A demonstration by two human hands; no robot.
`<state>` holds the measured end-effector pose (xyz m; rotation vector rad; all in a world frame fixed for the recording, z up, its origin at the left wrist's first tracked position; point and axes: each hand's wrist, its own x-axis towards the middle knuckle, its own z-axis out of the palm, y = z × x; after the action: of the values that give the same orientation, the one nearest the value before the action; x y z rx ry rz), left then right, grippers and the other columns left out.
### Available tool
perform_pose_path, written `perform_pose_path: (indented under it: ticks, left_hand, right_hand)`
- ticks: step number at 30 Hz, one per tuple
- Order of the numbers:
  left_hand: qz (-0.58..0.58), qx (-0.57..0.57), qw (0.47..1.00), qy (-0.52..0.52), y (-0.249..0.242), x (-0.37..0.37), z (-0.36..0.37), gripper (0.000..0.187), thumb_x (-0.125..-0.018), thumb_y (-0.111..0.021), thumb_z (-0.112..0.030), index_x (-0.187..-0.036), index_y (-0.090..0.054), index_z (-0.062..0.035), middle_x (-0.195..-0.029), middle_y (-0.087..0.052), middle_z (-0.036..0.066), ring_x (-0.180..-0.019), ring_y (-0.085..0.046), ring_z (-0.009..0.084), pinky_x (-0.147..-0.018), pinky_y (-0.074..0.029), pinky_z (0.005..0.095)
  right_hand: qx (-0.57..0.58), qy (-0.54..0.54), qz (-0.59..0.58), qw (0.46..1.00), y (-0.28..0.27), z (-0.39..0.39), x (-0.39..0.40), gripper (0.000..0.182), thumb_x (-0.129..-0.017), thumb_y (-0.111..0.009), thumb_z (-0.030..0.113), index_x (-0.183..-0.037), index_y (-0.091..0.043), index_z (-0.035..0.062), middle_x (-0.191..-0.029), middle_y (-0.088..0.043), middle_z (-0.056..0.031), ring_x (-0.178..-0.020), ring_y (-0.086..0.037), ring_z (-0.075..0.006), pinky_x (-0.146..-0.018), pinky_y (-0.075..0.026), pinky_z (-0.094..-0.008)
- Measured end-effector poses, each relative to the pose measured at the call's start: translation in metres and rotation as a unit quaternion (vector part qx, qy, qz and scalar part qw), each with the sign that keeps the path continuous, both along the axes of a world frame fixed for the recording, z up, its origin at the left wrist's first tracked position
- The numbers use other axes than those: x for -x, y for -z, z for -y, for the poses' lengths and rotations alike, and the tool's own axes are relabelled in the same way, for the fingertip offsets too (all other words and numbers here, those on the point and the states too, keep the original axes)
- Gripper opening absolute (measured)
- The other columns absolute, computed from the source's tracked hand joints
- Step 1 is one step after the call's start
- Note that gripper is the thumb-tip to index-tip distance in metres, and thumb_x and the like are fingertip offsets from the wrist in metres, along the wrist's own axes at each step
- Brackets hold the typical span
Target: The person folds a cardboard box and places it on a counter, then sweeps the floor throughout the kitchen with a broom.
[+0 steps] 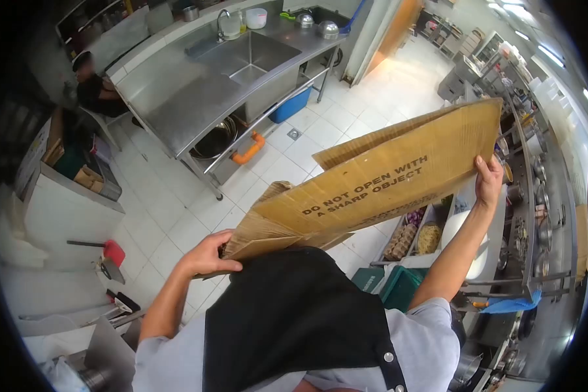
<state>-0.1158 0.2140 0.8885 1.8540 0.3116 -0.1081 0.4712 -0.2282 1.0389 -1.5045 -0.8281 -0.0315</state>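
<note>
In the head view, a flattened cardboard box is held up in front of the body, tilted, with its printed face reading "DO NOT OPEN WITH A SHARP OBJECT" turned toward the camera. Its lower, crumpled end is gripped by the left hand, whose fingers are curled over the cardboard's edge just above the black apron. Its upper far edge is clasped by the right hand, the arm being stretched out and the fingers wrapped around the rim of the board. The box is thus carried in the air between both hands, above the white tiled floor. Beyond it, a stainless steel sink counter is seen, with an orange pipe and a blue tub beneath it. A seated person is partly visible beside the counter's far end. To the right, metal shelving loaded with kitchenware is seen, and trays of food are placed just under the cardboard.
</note>
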Motion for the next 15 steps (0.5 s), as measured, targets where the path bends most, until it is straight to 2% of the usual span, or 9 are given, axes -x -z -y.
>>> perform_pose_path:
  ticks: [3, 4, 6, 8, 10, 11, 12, 14, 15]
  left_hand:
    - [0.082, -0.12, 0.987, -0.064, 0.037, -0.02, 0.004, 0.066, -0.082, -0.09, -0.018, -0.14, -0.063, -0.0023, -0.133, -0.067, 0.014, -0.124, -0.064, 0.0272, -0.106, -0.051, 0.0406]
    - [0.072, -0.063, 0.992, -0.078, 0.028, -0.029, 0.005, 0.056, -0.084, -0.086, -0.011, -0.136, -0.066, -0.004, -0.123, -0.072, 0.011, -0.112, -0.068, 0.0234, -0.095, -0.055, 0.0388]
    - [0.0, 0.095, 0.992, -0.08, 0.025, -0.038, -0.002, 0.05, -0.087, -0.082, -0.013, -0.134, -0.068, -0.0052, -0.12, -0.074, 0.007, -0.106, -0.069, 0.0191, -0.09, -0.054, 0.0358]
    - [-0.035, 0.279, 0.955, -0.092, 0.041, -0.05, -0.027, 0.041, -0.097, -0.071, -0.023, -0.135, -0.069, -0.0071, -0.117, -0.076, 0.004, -0.098, -0.067, 0.0106, -0.082, -0.052, 0.0301]
    - [-0.062, 0.22, 0.962, -0.149, 0.02, -0.091, -0.046, 0.044, -0.101, -0.065, -0.029, -0.138, -0.066, -0.0051, -0.122, -0.074, 0.007, -0.102, -0.068, 0.0144, -0.086, -0.054, 0.0336]
    - [-0.071, 0.187, 0.963, -0.179, 0.009, -0.11, -0.056, 0.047, -0.103, -0.062, -0.032, -0.14, -0.065, -0.0041, -0.125, -0.074, 0.008, -0.104, -0.068, 0.0164, -0.088, -0.054, 0.0354]
    - [-0.005, 0.038, 0.993, -0.116, 0.031, -0.13, -0.072, 0.046, -0.104, -0.06, -0.031, -0.14, -0.064, -0.0031, -0.132, -0.071, 0.011, -0.111, -0.067, 0.02, -0.094, -0.054, 0.0383]
    - [0.031, -0.05, 0.998, 0.02, 0.051, -0.178, -0.091, 0.047, -0.107, -0.059, -0.03, -0.145, -0.061, -0.003, -0.146, -0.063, 0.015, -0.127, -0.061, 0.0261, -0.105, -0.053, 0.0438]
    - [0.002, 0.017, 0.995, 0.096, 0.041, -0.208, -0.086, 0.049, -0.108, -0.06, -0.029, -0.149, -0.059, -0.004, -0.154, -0.058, 0.016, -0.136, -0.057, 0.0286, -0.11, -0.051, 0.0465]
  right_hand:
    - [0.011, -0.024, 0.036, 0.999, -0.016, -0.03, -0.033, 0.035, -0.097, -0.077, 0.009, -0.129, -0.072, -0.0049, -0.121, -0.075, -0.0074, -0.111, -0.066, -0.0153, -0.103, -0.046, -0.0307]
    - [0.015, -0.038, 0.046, 0.998, -0.031, -0.045, -0.03, 0.033, -0.097, -0.076, 0.009, -0.128, -0.072, -0.0048, -0.12, -0.075, -0.007, -0.11, -0.066, -0.015, -0.102, -0.046, -0.0306]
    - [0.026, -0.069, 0.073, 0.995, -0.054, -0.063, -0.039, 0.03, -0.098, -0.074, 0.008, -0.126, -0.073, -0.0046, -0.118, -0.076, -0.0063, -0.107, -0.066, -0.0147, -0.101, -0.046, -0.0305]
    - [0.006, -0.099, 0.079, 0.992, -0.075, -0.073, -0.047, 0.033, -0.098, -0.073, 0.006, -0.127, -0.07, -0.0075, -0.12, -0.074, -0.0079, -0.107, -0.065, -0.0146, -0.1, -0.046, -0.0305]
    - [-0.009, -0.136, 0.102, 0.985, -0.1, -0.073, -0.051, 0.039, -0.096, -0.075, 0.01, -0.129, -0.068, -0.0096, -0.125, -0.073, -0.0105, -0.11, -0.065, -0.0165, -0.1, -0.045, -0.0305]
    - [-0.021, -0.143, 0.105, 0.984, -0.105, -0.065, -0.064, 0.041, -0.096, -0.076, 0.015, -0.129, -0.068, -0.0097, -0.126, -0.073, -0.0119, -0.111, -0.066, -0.0198, -0.105, -0.045, -0.0322]
    - [-0.04, -0.154, 0.11, 0.981, -0.116, -0.071, -0.055, 0.039, -0.096, -0.076, 0.016, -0.126, -0.07, -0.0075, -0.121, -0.073, -0.0112, -0.109, -0.065, -0.021, -0.11, -0.044, -0.0381]
    - [-0.061, -0.21, 0.154, 0.964, -0.138, -0.092, -0.048, 0.034, -0.095, -0.078, 0.018, -0.12, -0.073, -0.0033, -0.113, -0.072, -0.0096, -0.107, -0.063, -0.0228, -0.117, -0.04, -0.0492]
    - [-0.062, -0.252, 0.19, 0.947, -0.147, -0.099, -0.052, 0.032, -0.094, -0.079, 0.02, -0.117, -0.075, -0.0014, -0.109, -0.071, -0.0086, -0.106, -0.062, -0.0233, -0.12, -0.037, -0.0544]
